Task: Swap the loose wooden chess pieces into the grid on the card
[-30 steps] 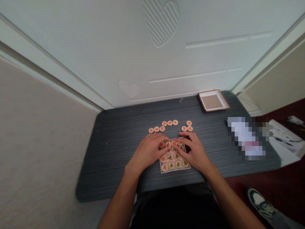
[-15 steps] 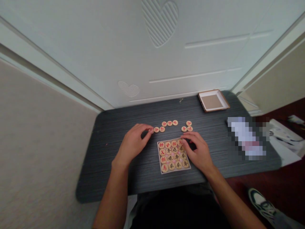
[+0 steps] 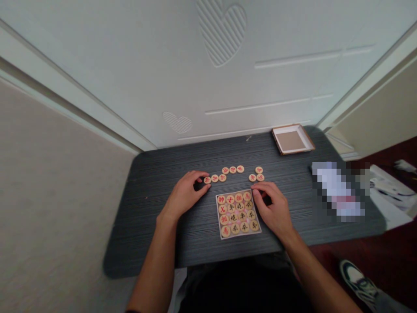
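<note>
directions are read from the shallow square box point(image 3: 241, 235), with six o'clock on the wearer's side. nearest, at six, dark clothing point(image 3: 237, 287) meets the table's front edge. at four, a shoe point(image 3: 356, 280) with dark and pale panels stands on a dark red floor point(image 3: 319, 256).

the table point(image 3: 146, 234) is dark grey, streaked like wood grain, with rounded corners; a tiny reddish speck point(image 3: 146, 198) lies on it at nine. the box rests flat near the front edge, filled with sixteen round pieces point(image 3: 242, 216) in four rows: seven marked red along the far row and left column, nine black.

left hand point(image 3: 186, 191), ten o'clock: thumb and fingers narrowly spaced around the leftmost loose disc point(image 3: 207, 180); cannot tell whether it is gripped. right hand point(image 3: 273, 204), between two and three: fingertips close together just beside the box's far right corner; cannot tell whether anything is held.

eight other loose discs point(image 3: 232, 170), red-marked, lie from eleven to one. farther, at one, sits a white-lined tray point(image 3: 292, 141). a pixelated item point(image 3: 337, 191) lies toward three, with white articles point(image 3: 391, 187) beyond the table.

at the back stands a white panel point(image 3: 130, 65), with ribbed hearts at eleven and twelve.
</note>
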Available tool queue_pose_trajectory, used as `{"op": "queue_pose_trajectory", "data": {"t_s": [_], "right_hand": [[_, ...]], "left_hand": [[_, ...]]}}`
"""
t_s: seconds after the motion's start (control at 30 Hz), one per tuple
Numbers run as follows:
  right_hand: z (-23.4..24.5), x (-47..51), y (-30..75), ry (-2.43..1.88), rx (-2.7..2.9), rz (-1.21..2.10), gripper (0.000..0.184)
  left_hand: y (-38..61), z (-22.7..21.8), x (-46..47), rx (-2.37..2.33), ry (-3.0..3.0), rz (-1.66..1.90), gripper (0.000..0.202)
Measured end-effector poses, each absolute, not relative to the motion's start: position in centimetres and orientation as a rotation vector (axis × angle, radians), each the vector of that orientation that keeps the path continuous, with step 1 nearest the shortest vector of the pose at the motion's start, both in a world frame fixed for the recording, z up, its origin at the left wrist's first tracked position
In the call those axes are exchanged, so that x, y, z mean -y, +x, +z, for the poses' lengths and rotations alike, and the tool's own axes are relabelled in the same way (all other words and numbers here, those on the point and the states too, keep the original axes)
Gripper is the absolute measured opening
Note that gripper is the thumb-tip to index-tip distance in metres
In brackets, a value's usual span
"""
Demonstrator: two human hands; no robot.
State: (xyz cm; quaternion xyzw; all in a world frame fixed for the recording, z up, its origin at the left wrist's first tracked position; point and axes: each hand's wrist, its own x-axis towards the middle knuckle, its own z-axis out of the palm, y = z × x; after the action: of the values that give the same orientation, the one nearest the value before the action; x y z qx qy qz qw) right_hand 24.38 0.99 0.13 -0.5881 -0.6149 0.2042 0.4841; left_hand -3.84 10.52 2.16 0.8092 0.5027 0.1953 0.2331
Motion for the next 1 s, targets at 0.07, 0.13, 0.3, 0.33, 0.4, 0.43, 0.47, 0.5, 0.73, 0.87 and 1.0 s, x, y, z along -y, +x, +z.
{"op": "queue_pose_trajectory", "data": {"t_s": [0.07,0.13,0.3,0.33,0.4,0.43,0.47,0.5,0.73,0.87,1.0], "right_hand": [[0.1,-1.0,24.4,-1.439,1.494,0.494,0.014],[0.1,-1.0,24.5,-1.449,1.487,0.491,0.014],[0.0,-1.0,24.6,-1.467,1.464,0.478,0.014],[0.0,-1.0,24.7,-1.471,1.461,0.478,0.014],[-0.1,-1.0,24.7,-1.477,1.456,0.479,0.015],[-0.1,-0.9,24.7,-1.479,1.453,0.479,0.015],[-0.2,-1.0,24.7,-1.480,1.449,0.478,0.015],[-0.2,-1.0,24.7,-1.480,1.445,0.477,0.015],[-0.1,-1.0,24.7,-1.477,1.433,0.497,0.015],[0.1,-0.9,24.7,-1.477,1.430,0.492,0.015],[0.0,-0.9,24.7,-1.485,1.396,0.469,0.015]], "left_hand": [[-3.7,2.1,-10.6,-1.381,2.222,0.527,0.026],[-3.7,2.2,-10.6,-1.379,2.217,0.521,0.027],[-3.3,2.8,-10.7,-1.351,2.275,0.536,0.028],[-3.1,3.0,-10.7,-1.337,2.293,0.538,0.027],[-2.6,3.3,-11.0,-1.302,2.315,0.534,0.025],[-2.3,3.3,-11.1,-1.284,2.319,0.528,0.025],[-2.1,3.3,-11.2,-1.271,2.319,0.522,0.025],[-1.8,3.3,-11.3,-1.263,2.317,0.516,0.024],[-1.4,2.7,-11.4,-1.270,2.278,0.456,0.025],[-1.0,2.8,-11.6,-1.247,2.283,0.465,0.025],[-0.3,2.7,-11.8,-1.214,2.289,0.450,0.021]]}}
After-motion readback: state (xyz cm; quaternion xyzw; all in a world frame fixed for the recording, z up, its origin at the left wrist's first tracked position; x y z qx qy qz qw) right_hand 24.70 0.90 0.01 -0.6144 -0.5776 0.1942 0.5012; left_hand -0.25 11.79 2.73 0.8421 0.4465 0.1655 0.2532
